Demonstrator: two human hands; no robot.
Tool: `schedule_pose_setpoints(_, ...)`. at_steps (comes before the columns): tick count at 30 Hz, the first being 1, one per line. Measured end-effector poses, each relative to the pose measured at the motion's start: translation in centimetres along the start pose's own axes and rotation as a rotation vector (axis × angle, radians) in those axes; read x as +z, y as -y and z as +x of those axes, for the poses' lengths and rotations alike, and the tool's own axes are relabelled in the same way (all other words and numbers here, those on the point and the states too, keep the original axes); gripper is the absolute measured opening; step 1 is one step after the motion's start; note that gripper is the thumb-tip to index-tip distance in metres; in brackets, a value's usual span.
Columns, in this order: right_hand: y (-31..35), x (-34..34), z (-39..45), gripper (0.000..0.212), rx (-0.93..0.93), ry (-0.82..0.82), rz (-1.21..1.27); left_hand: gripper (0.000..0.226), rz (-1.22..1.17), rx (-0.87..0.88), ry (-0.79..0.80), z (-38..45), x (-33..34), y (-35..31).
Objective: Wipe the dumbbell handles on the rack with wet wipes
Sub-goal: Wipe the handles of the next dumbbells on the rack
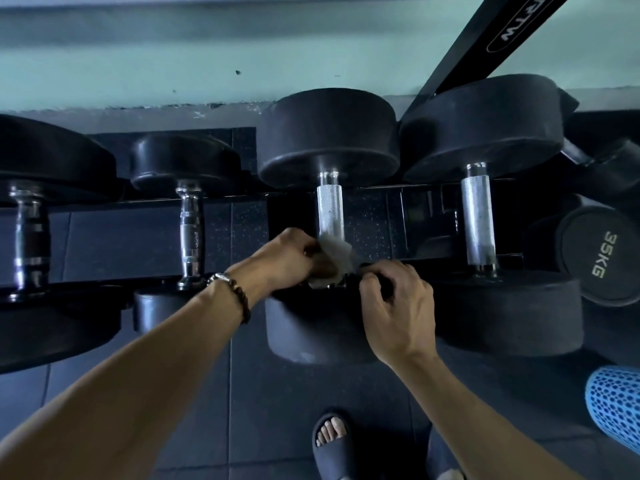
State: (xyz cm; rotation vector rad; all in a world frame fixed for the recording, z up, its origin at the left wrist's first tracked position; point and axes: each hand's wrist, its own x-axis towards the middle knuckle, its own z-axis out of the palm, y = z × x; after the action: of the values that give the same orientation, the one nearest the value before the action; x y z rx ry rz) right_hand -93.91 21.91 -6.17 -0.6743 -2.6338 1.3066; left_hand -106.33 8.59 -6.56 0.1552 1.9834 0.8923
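Observation:
Black dumbbells lie side by side on a rack (104, 209). The middle dumbbell has a knurled silver handle (330, 209). My left hand (291, 261) grips a crumpled greyish wet wipe (334, 254) wrapped around the near end of that handle. My right hand (398, 306) rests with curled fingers on the near rail and the near head of the same dumbbell (311, 337); what it holds is hidden. Another silver handle (479, 220) lies to the right, and two chrome handles (190, 230) (29, 237) to the left.
A 35 kg dumbbell (602, 254) lies at the right end. A black slanted frame bar (485, 39) rises at the back right. A blue dotted foam roller (613, 407) sits at the lower right. My sandalled foot (332, 441) stands on the dark floor below.

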Motion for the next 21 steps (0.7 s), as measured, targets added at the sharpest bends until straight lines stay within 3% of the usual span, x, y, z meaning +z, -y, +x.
schedule_pose_setpoints(4,0.1,-0.1,0.0,0.042,0.022,0.018,0.011,0.008,-0.221,0.112,-0.237,1.0,-0.1,-0.9)
schedule_pose_setpoints(9,0.1,-0.1,0.1,0.039,-0.012,0.005,0.003,0.011,0.005,0.035,-0.069,-0.2,0.3,1.0)
schedule_pose_setpoints(15,0.1,-0.1,0.0,0.039,-0.006,0.003,-0.004,0.01,-0.199,0.1,-0.254,0.7,0.2,-0.6)
schedule_pose_setpoints(19,0.0,-0.1,0.1,0.039,-0.017,0.001,-0.011,0.015,0.023,0.031,-0.041,-0.3,0.6,0.6)
schedule_pose_setpoints(21,0.2,0.0,0.1,0.04,-0.001,-0.001,-0.013,0.015,0.026,0.021,-0.072,-0.2,0.6,0.6)
